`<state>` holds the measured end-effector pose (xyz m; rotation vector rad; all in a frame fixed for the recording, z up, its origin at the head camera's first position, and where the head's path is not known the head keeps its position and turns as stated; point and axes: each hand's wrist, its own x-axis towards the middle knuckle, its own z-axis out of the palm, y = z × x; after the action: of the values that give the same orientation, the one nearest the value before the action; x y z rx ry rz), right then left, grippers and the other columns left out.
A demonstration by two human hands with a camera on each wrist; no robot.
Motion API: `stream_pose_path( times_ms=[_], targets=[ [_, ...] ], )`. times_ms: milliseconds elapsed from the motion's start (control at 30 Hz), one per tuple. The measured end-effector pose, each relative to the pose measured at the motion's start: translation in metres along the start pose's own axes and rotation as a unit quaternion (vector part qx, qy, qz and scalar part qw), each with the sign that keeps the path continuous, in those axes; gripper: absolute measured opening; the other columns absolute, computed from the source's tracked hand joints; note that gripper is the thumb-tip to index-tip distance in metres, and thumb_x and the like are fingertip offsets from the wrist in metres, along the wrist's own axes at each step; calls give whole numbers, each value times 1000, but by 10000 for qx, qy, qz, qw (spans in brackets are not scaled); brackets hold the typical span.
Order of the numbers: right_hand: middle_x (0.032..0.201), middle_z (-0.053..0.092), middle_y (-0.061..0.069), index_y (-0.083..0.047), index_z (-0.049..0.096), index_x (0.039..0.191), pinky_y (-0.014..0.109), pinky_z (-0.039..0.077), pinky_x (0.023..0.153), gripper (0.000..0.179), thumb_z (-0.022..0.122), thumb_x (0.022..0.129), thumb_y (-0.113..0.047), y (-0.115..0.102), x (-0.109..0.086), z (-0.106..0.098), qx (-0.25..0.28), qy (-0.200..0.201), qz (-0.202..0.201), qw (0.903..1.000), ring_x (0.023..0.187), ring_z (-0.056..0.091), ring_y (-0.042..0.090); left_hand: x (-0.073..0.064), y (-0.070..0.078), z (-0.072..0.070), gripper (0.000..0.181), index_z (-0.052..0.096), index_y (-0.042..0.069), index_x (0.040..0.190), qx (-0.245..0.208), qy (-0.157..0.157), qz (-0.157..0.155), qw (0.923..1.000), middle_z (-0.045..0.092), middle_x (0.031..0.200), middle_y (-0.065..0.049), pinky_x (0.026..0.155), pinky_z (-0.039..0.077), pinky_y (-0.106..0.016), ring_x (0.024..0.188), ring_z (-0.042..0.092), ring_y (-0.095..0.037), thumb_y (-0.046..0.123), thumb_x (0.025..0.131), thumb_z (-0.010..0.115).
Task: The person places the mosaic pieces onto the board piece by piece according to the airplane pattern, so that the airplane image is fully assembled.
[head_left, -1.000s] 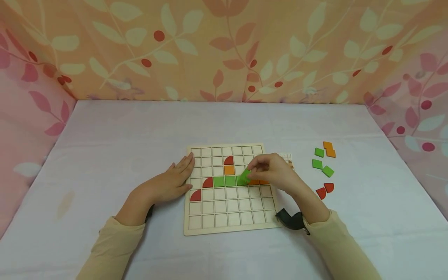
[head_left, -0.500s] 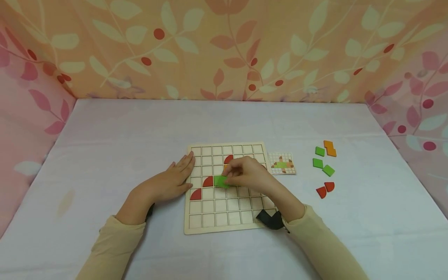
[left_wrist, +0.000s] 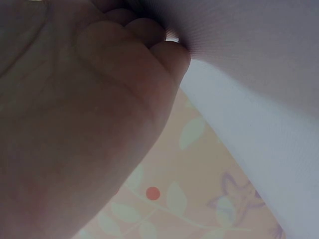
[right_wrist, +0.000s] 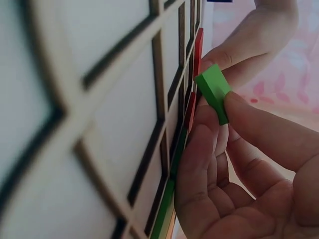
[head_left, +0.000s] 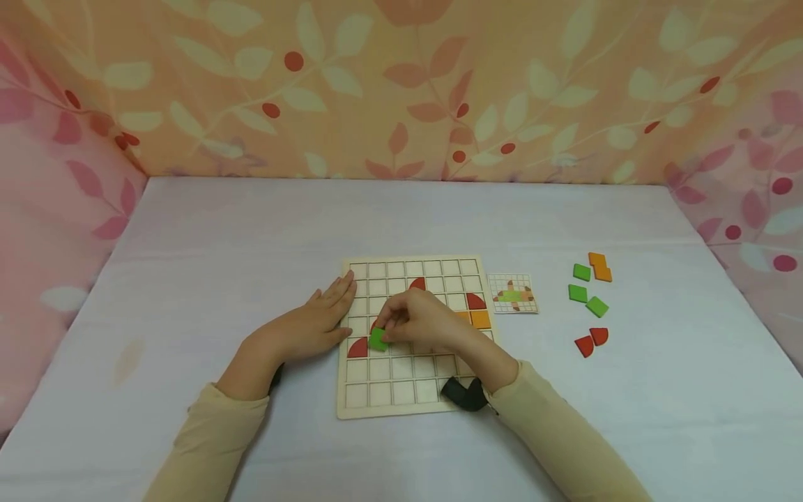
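Observation:
A wooden grid board (head_left: 370, 394) lies on the white cloth. Above its left part, my right hand (head_left: 426, 322) pinches a green square tile (head_left: 378, 339) between thumb and fingers, just right of a red quarter-circle tile (head_left: 358, 348). In the right wrist view the green tile (right_wrist: 213, 92) is held tilted, its lower edge near the board. My left hand (head_left: 307, 326) lies with straight fingers against the board's left edge. Orange square tiles (head_left: 480, 319) and another red quarter-circle tile (head_left: 476, 301) sit in cells at the right. My right hand hides the middle cells.
Beside the board's right edge lies a small pattern card (head_left: 513, 293). Farther right are loose green tiles (head_left: 578, 293), orange tiles (head_left: 600, 268) and two red quarter-circle tiles (head_left: 585, 346). A patterned curtain (head_left: 401, 90) closes off the back.
My right hand has moved left across the board with the green tile, ending one row nearer. The pattern card has come fully into sight. My left hand keeps its place at the board's edge.

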<state>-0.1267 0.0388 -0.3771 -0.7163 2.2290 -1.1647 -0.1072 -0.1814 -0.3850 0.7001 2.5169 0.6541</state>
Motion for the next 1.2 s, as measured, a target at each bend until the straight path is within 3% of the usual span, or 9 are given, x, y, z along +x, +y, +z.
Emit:
stream_pose_path(
  times_ms=[400,633,1000,1200],
  targets=[
    [72,66,-3,-6,73,83,22,49,66,7,74,78,-2,-6,4,-2,-331,-93,88,9994,69,59,8,1,1,-3,69,6,-6,148,94,-110,-16,9999,-7,156,-16,113,5,-52,143,-3,-31,18,98,48],
    [75,69,-8,-11,75,80,22,47,68,7,77,75,-7,-5,6,-2,-810,-57,255,9964,72,58,6,0,3,-4,69,6,-7,148,27,-112,-51,9999,-7,156,-17,113,4,-52,143,-3,-32,17,98,48],
    [74,68,-7,-9,75,83,22,47,67,9,76,76,-3,-6,3,-3,-708,-92,196,9973,71,57,7,0,4,-3,69,7,-5,149,13,-65,-73,10000,-5,157,-16,113,5,-53,143,-1,-32,18,98,48],
    [75,68,-4,-6,74,86,23,49,67,10,74,77,-1,-6,1,-5,-345,-61,189,9992,70,59,8,0,3,-3,69,8,-5,149,59,-32,-75,9999,-4,157,-16,113,6,-53,143,0,-32,19,98,48]
  ],
)
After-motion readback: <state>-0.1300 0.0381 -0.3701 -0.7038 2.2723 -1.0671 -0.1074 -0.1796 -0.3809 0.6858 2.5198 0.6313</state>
